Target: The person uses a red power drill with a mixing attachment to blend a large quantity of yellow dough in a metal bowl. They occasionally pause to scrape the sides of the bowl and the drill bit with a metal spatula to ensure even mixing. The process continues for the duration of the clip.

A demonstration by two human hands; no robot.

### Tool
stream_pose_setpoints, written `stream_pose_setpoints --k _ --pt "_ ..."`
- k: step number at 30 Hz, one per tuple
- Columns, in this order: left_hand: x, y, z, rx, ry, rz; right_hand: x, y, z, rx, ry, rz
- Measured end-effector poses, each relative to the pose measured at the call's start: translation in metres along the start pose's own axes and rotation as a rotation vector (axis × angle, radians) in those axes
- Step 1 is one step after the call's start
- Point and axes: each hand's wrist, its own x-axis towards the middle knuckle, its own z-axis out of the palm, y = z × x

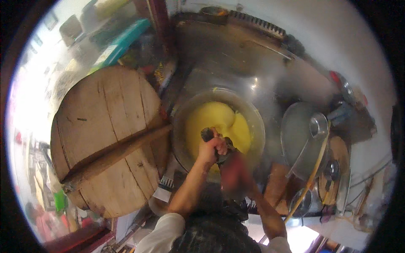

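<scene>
Yellow batter (pixel 215 122) fills a large round metal pot (pixel 253 116) set on a dark, greasy metal surface (pixel 236 59), directly ahead of the person and just above both hands in the head view. Left hand (pixel 209 148) is closed in a full fist around the dark handle of a stirring tool (pixel 207 135), whose upper end shows just above the knuckles. Right hand (pixel 233 170) sits lower on the same tool, nearer the person's body; it is motion-blurred, so how tightly it is closed cannot be told. The tool's long axis runs from the right hand up and slightly left through the left hand, toward the batter — its working end is hidden behind the hands and the pot rim. Of the two, the left hand is nearer the batter, over its near edge; the right hand lies at the near rim of the pot. A round wooden lid (pixel 107 139) with a cross batten rests just left of the pot, touching its rim. To the right stand a metal basin (pixel 297 135) with a ladle (pixel 318 125) laid in it.
</scene>
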Motion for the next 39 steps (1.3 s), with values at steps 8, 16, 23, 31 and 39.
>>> stream_pose_setpoints --k 8,16,23,31,39 --pt "-0.049 0.01 -0.032 -0.217 0.109 -0.115 -0.085 -0.164 0.052 -0.694 -0.177 0.068" --pt "-0.102 0.071 -0.056 -0.383 0.362 0.027 -0.078 -0.24 0.085 -0.707 -0.607 0.37" --pt "-0.106 0.062 -0.014 -0.123 0.42 0.145 -0.054 -0.189 0.043 -0.481 -0.678 0.142" --pt "-0.103 -0.02 0.036 0.258 0.283 0.062 -0.069 -0.085 0.035 -0.184 -0.39 0.045" --pt "-0.058 0.0 0.029 0.28 0.238 -0.047 -0.017 -0.06 0.056 -0.061 -0.184 -0.065"
